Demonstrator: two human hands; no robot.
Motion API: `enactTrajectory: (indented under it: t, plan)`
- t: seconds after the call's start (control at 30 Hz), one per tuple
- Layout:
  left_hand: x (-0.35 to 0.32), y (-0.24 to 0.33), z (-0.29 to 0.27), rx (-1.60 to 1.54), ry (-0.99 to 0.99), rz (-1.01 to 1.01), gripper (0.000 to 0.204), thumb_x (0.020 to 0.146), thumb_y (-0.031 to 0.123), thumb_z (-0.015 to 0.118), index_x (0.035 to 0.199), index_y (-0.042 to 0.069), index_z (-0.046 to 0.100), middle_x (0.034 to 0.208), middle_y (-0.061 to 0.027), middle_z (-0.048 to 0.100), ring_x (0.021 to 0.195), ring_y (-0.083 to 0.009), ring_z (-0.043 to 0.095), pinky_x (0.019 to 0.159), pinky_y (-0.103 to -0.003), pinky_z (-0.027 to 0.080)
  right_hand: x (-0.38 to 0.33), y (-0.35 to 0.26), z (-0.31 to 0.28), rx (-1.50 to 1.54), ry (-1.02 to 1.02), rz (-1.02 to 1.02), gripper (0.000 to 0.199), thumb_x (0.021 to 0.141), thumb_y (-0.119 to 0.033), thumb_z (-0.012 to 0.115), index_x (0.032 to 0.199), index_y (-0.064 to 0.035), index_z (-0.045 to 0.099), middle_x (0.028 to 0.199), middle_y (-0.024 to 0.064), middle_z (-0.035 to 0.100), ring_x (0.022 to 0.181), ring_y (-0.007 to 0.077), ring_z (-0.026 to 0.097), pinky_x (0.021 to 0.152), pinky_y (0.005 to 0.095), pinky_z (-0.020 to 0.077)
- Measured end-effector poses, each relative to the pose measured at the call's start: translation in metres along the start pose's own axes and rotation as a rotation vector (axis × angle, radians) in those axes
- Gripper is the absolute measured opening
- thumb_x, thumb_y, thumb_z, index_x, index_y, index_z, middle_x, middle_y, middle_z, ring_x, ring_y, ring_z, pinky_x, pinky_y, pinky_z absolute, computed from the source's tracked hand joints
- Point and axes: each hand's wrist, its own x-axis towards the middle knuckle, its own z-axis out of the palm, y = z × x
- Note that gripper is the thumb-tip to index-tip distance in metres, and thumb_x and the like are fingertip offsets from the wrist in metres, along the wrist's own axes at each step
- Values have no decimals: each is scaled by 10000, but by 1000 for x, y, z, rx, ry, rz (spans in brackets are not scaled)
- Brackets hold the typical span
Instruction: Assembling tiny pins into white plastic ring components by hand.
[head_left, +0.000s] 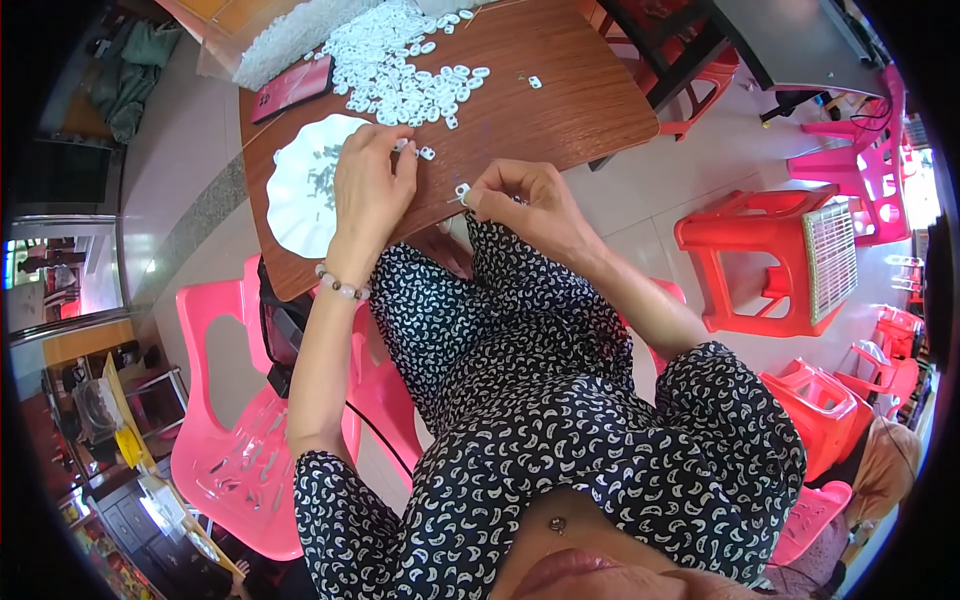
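My right hand (pixel 535 205) is closed in a pinch at the table's near edge. Between its thumb and fingertips is a small white oval plastic piece (pixel 462 190) with dark holes. My left hand (pixel 372 185), with a beaded bracelet on the wrist, reaches over the table with curled fingers. A bit of white shows at its fingertips, apparently another such piece, mostly hidden. Just right of those fingertips lies a loose white piece (pixel 428 153). Partly under the left hand is a white scalloped plate (pixel 292 205) holding several tiny dark parts (pixel 325 178).
A large heap of white plastic pieces (pixel 385 75) spreads over the far side of the brown wooden table (pixel 570 100). Beside it lie a phone (pixel 293 90) and a clear bag (pixel 300 40). One piece (pixel 535 82) sits apart. Red stools (pixel 750 260) and a pink chair (pixel 235 460) stand around.
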Motion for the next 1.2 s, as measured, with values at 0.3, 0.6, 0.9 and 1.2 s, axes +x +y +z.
enactTrajectory:
  t: [0.3,0.6,0.9,1.2]
  plan:
    - [50,7,32,39,-12,131,262,825,232,665,980,22,689,912,-160,649,798,-311,628,726,-396,497,-5,10,-6,-33,39,0,234,872,-214,640,824,15,634,684,16,627,632,45,532,586,234,429]
    - [63,0,46,96,-171,-1,184,824,199,657,879,24,672,847,-152,631,861,-330,606,730,-426,491,-6,8,-10,-42,23,31,208,864,-198,629,807,2,637,734,13,635,718,64,556,683,244,445]
    - [55,0,51,73,-119,28,180,824,190,659,883,20,664,786,-157,639,795,-340,616,716,-437,481,-3,17,-13,-41,22,37,214,869,-208,632,815,-1,640,729,13,630,720,59,555,684,233,435]
    - [36,11,19,-578,-134,-366,190,909,170,600,1011,31,678,847,-113,703,703,-126,627,580,-268,480,-4,11,-15,42,58,28,214,876,-192,630,841,19,637,736,4,630,690,43,531,626,225,429]
